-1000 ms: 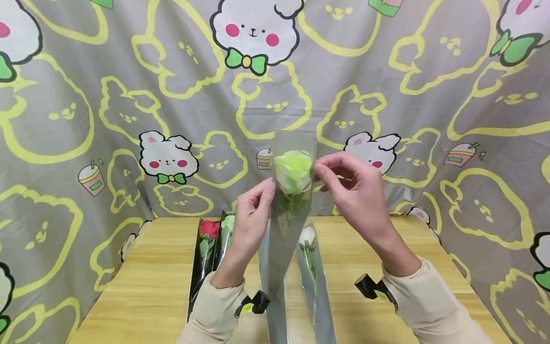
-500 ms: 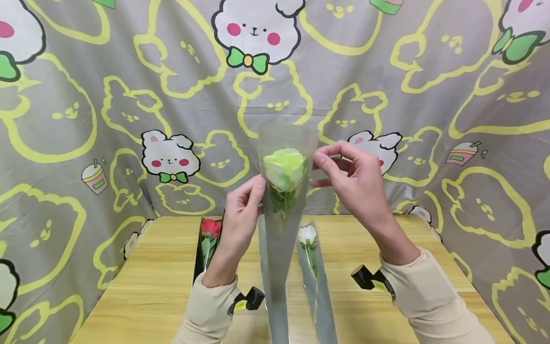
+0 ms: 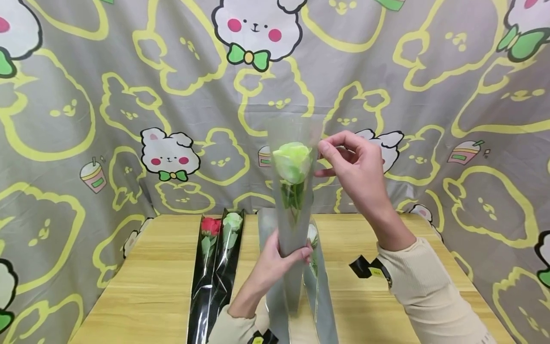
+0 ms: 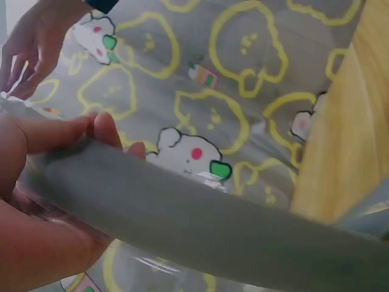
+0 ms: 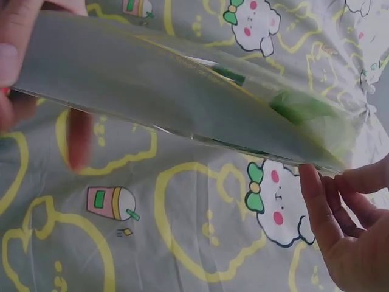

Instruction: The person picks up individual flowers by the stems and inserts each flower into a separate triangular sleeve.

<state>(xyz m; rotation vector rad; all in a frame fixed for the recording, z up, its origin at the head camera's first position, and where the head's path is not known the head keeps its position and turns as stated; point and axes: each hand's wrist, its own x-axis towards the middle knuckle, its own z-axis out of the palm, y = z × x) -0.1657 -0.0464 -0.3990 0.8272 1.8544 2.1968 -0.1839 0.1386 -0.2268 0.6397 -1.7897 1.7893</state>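
Upright over the table in the head view, a pale green rose [image 3: 293, 162] stands inside a clear and grey flower sleeve [image 3: 292, 227]. My left hand [image 3: 275, 263] wraps round the sleeve's lower part, thumb across its front. At the upper right edge of that sleeve, my right hand [image 3: 358, 165] pinches the film between thumb and fingertip. The left wrist view has the grey sleeve [image 4: 200, 213] running through the left hand's curled fingers. In the right wrist view the rose [image 5: 304, 106] shows through the clear film near the sleeve's wide mouth, where the right fingertips hold the edge.
On the wooden table [image 3: 142, 277] lie a red rose [image 3: 210, 226] and a light green rose [image 3: 232, 221] in black sleeves. Behind the held sleeve lie a white rose [image 3: 312, 235] in a grey sleeve and another grey sleeve [image 3: 267, 227]. A patterned curtain [image 3: 206, 110] encloses the table.
My left hand has let go of the sleeve's upper left edge and moved down to grip its lower part. The right hand keeps its pinch, slightly higher; the sleeve's bottom has lifted.
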